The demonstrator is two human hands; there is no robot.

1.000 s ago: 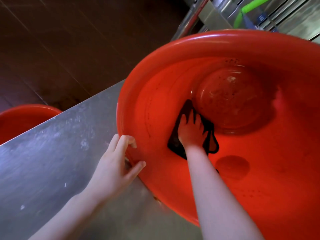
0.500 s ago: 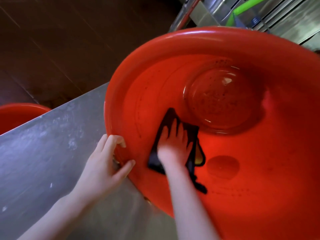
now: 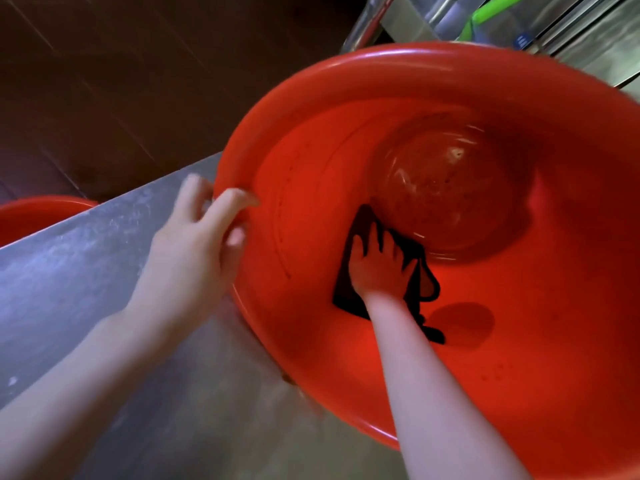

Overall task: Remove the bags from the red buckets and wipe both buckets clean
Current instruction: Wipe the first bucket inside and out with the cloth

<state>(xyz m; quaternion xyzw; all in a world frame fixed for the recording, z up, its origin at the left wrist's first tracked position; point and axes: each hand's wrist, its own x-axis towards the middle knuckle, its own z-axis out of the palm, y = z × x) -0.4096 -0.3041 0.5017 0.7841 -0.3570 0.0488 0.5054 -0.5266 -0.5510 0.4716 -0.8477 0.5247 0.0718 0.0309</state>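
Big red bucket (image 3: 346, 74) is tipped toward the camera w/ its opening facing up and back, lower rim resting on or just above a steel counter (image 3: 86, 271); contact pt is hidden by the bucket wall. Near-left rim is gripped by the left hand (image 3: 194, 251): fingers curled over the lip into the inside, thumb on the outer side, so hand is clamped on the rim. Hand is motion-blurred.

Right hand (image 3: 379, 268) is reached deep inside the bucket, arm passing over the near rim. Palm is laid flat, fingers spread, pressed on a dark cloth (image 3: 349, 289) against the inner wall just below-left of the round bottom (image 3: 453, 188). Cloth is pinned under the palm, not pinched; a loose corner of it is seen trailing to the right of the wrist. Bottom is speckled w/ small dark spots and shows glossy highlights. A round darker patch is seen on the inner wall right of the forearm.

Second red bucket (image 3: 38, 216) is partly seen at far left edge, beyond the counter edge, well apart from the first. Dark floor (image 3: 121, 81) behind. Steel fittings and a green hose or tube (image 3: 498, 6) are seen at top right; detail too blurred to tell more.
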